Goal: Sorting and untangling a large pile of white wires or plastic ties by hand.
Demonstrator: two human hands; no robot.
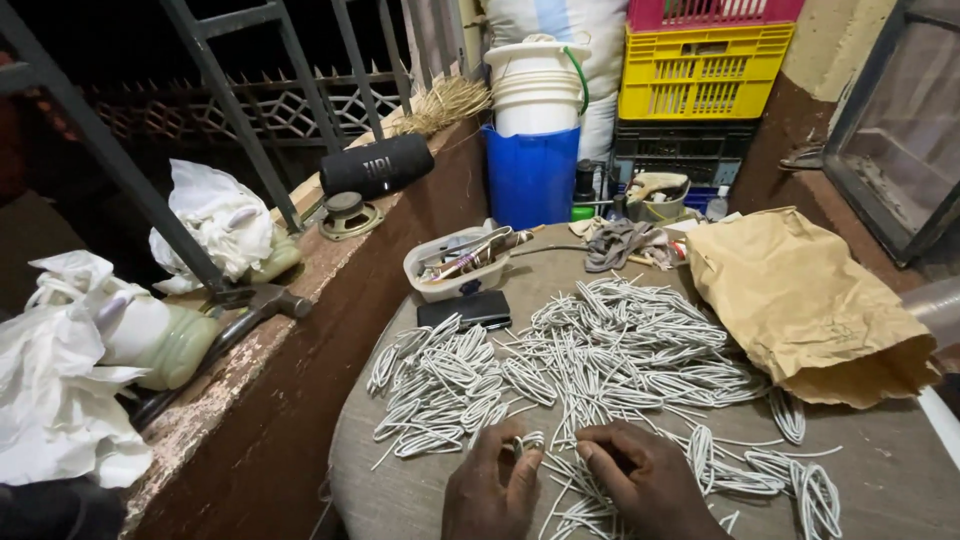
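Observation:
Both my hands rest at the near edge of a round cloth-covered table [880,470]. My left hand [492,488] pinches a small folded loop of white cord [530,441] between thumb and fingers. My right hand [648,480] lies beside it, fingertips closed on the same white cord piece. A wide heap of folded white cord loops [600,350] spreads over the table in front of my hands, and more loose loops [800,485] lie to the right.
A brown paper bag [800,300] lies at the right. A white tub of tools [455,265], a black wallet [465,310] and grey cloth [620,240] sit at the back. Buckets [535,120] and stacked crates [700,80] stand behind. A hammer [240,310] and speaker [375,165] rest on the left ledge.

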